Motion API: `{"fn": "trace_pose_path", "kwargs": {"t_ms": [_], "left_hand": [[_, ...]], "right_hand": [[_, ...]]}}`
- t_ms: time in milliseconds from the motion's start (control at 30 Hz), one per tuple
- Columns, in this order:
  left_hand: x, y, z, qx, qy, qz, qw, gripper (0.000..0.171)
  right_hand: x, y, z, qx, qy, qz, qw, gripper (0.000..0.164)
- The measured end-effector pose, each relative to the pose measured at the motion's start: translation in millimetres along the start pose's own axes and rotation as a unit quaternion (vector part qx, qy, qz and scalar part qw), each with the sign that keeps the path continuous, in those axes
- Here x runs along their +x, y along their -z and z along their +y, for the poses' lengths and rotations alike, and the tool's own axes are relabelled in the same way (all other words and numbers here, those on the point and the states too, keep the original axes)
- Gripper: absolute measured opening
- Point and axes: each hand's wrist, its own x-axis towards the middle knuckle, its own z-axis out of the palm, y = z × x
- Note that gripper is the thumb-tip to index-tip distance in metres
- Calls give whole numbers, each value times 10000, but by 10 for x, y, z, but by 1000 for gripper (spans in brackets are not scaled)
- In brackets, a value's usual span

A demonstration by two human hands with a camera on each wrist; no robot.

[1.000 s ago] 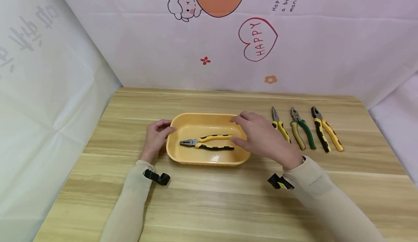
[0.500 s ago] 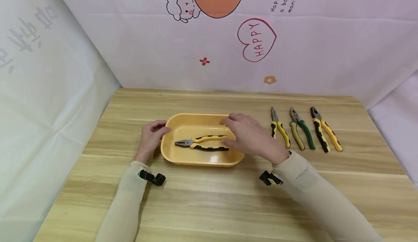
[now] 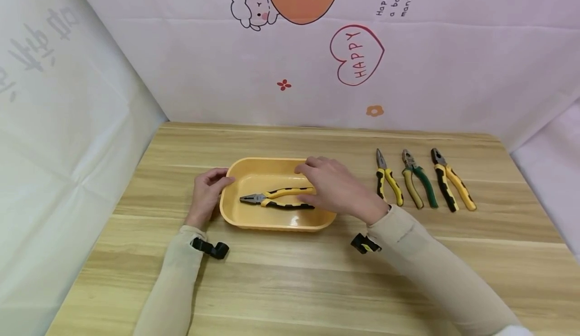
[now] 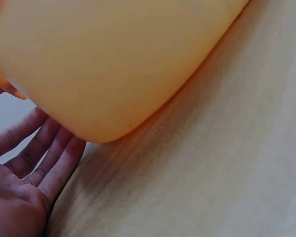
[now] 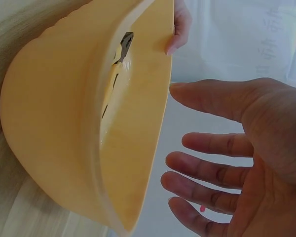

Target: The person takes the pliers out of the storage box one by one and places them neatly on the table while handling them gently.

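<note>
A yellow plastic basin [image 3: 267, 220] stands on the wooden table, with yellow-and-black combination pliers [image 3: 257, 199] lying inside, jaws toward the left. My left hand [image 3: 207, 194] holds the basin's left end, thumb over the rim. In the left wrist view, the fingers [image 4: 59, 160] lie against the outer wall. My right hand [image 3: 333, 187] hovers over the basin's right end and hides the tips of the pliers' handles. Seen from the right wrist, its fingers [image 5: 212, 170] are spread and relaxed, with nothing held.
To the right lie needle-nose pliers [image 3: 388, 177] with yellow-black handles, pliers with green handles [image 3: 425, 185] and another yellow-black pair [image 3: 458, 182], side by side. A white printed cloth [image 3: 204, 74] hangs behind the table and along its left side.
The basin, with the pliers in it, has slid a little to the left along with my left hand. My right hand has moved left too, over the basin.
</note>
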Motion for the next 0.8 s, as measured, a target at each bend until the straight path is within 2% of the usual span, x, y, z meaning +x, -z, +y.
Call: {"fn": "trace_pose_path", "kwargs": {"t_ms": [300,800], "left_hand": [[-3,-10,-19,-66,-318,90,9994,26],[9,-10,-51,-131,-402,29,9991,26]], "right_hand": [[134,25,-82,-313,128,-287,9990,54],[307,27,-129,-361,232,-693,9967,60]]}}
